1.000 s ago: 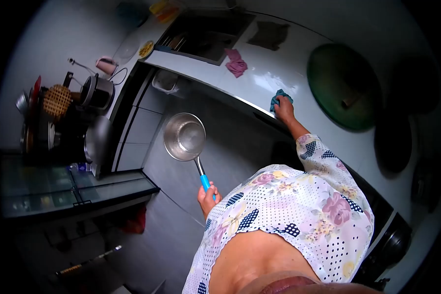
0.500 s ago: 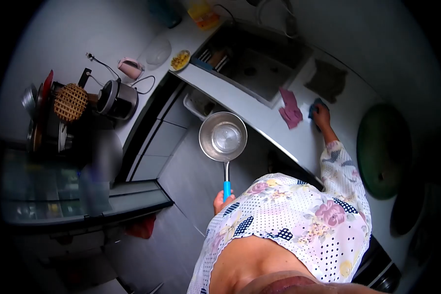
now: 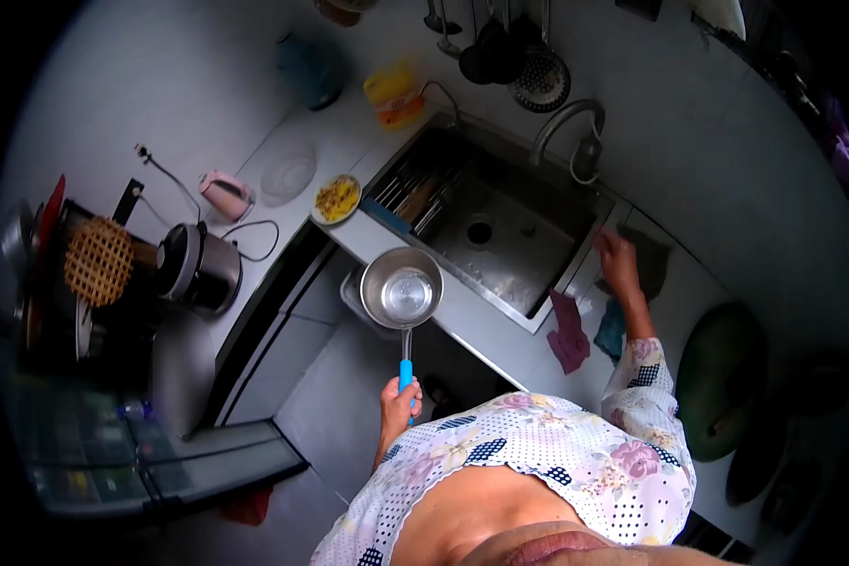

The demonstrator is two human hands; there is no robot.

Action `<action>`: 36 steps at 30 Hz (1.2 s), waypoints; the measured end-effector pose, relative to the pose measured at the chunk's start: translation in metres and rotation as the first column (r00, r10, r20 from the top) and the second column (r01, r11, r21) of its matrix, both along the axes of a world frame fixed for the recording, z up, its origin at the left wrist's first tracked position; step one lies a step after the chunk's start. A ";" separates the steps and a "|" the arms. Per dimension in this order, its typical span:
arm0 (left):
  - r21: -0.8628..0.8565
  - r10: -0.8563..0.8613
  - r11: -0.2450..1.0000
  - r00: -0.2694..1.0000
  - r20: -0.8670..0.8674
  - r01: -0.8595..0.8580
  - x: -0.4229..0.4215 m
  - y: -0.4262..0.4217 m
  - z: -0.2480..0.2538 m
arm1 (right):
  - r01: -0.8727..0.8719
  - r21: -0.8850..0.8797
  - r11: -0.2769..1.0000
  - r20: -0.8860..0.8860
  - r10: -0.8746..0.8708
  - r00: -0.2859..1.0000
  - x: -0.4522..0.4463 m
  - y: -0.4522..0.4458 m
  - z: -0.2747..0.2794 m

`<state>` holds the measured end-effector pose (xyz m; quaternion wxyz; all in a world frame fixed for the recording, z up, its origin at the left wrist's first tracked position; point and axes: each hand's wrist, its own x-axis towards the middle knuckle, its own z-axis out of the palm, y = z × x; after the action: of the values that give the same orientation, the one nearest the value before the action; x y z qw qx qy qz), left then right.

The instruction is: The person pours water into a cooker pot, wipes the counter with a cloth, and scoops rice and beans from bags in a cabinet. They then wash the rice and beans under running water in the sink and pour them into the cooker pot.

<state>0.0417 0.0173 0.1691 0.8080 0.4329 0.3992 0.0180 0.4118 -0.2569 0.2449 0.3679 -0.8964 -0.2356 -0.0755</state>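
Note:
My left hand (image 3: pixel 401 403) is wrapped round the blue handle of a metal saucepan (image 3: pixel 402 288), held upright beside the counter's front edge. The pan's inside shows a shiny bottom. My right hand (image 3: pixel 616 257) is above the counter at the right rim of the sink (image 3: pixel 538 209), its fingers curled; whether anything is in them is too small to tell. Below that hand lie a teal cloth (image 3: pixel 610 332) and a pink cloth (image 3: pixel 568 332). A dark grey cloth (image 3: pixel 648 269) lies just behind it.
A curved faucet (image 3: pixel 568 127) rises behind the sink. Left of the sink are a plate of yellow food (image 3: pixel 337 199), a pink kettle (image 3: pixel 225 195) and a cooker (image 3: pixel 201 267). A large green lid (image 3: pixel 722 382) lies at the right. Utensils hang above (image 3: pixel 541 78).
My right hand has let go of the teal cloth and moved toward the sink. The view has swung toward the sink, and the saucepan is now nearer the counter edge.

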 end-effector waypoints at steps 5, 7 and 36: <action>-0.055 -0.046 0.997 0.999 0.021 0.047 0.036 0.053 -0.014 | -0.085 0.345 0.935 -0.111 0.131 0.985 0.036 0.113 0.118; -0.039 -0.076 0.996 0.997 -0.024 0.075 0.039 0.079 -0.009 | -0.188 0.316 0.930 0.016 0.193 0.981 0.064 0.166 0.153; -0.363 -0.283 0.860 0.927 0.248 0.360 0.117 0.179 -0.060 | -0.334 0.103 0.937 0.202 0.309 0.929 0.109 0.326 0.230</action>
<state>0.1587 0.1961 0.1092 0.9046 0.3147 0.2390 -0.1596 0.5209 0.0692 0.4744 0.4122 -0.8076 -0.4066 -0.1120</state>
